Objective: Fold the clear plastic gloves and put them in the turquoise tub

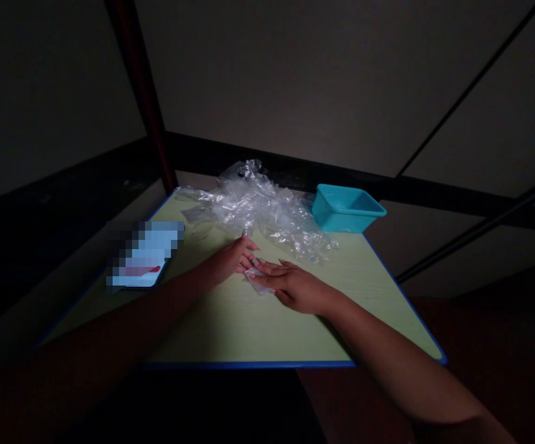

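Observation:
A small, folded piece of clear plastic (260,285) lies flat near the middle of the table, partly covered by fingers. My right hand (302,288) rests on it from the right, its fingers stretched out and pressing it to the tabletop. From the left, my left hand (234,258) reaches to the plastic's upper left edge, with its fingers apart and its thumb raised. Whether the left fingertips touch the plastic cannot be made out. Just beyond both hands spreads a loose heap of crinkled clear plastic bags (258,206).
A turquoise plastic basket (348,219) stands at the table's back right corner, beside the heap. At the left edge lies a phone with a lit, blurred screen (149,253). The pale green table (193,339) has a blue rim. Dark panelled walls (271,80) rise behind it.

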The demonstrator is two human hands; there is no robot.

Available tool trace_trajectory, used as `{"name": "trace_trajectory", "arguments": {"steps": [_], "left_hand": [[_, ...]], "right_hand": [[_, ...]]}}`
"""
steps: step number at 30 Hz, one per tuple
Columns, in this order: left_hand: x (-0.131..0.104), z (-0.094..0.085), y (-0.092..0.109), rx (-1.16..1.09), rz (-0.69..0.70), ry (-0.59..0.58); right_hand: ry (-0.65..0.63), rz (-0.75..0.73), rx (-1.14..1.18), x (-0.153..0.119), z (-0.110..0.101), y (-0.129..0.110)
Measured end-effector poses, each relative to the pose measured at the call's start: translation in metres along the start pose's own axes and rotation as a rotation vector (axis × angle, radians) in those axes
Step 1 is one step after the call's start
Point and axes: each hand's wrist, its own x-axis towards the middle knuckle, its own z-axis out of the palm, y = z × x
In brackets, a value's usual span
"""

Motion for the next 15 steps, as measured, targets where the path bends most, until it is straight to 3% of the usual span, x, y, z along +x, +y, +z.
{"name": "trace_trajectory", "arguments": {"steps": [10,15], "left_hand": [[-0.0028,0.0005,0.0011,0.037,0.116,0.071],[0.001,0.0008,-0.0014,0.048,0.08,0.072]], "right_hand": [[-0.01,-0.018,0.029,-0.0016,-0.0007,0.0008],[-0.01,-0.014,0.013,-0.0016,-0.0025,0.0021]]}}
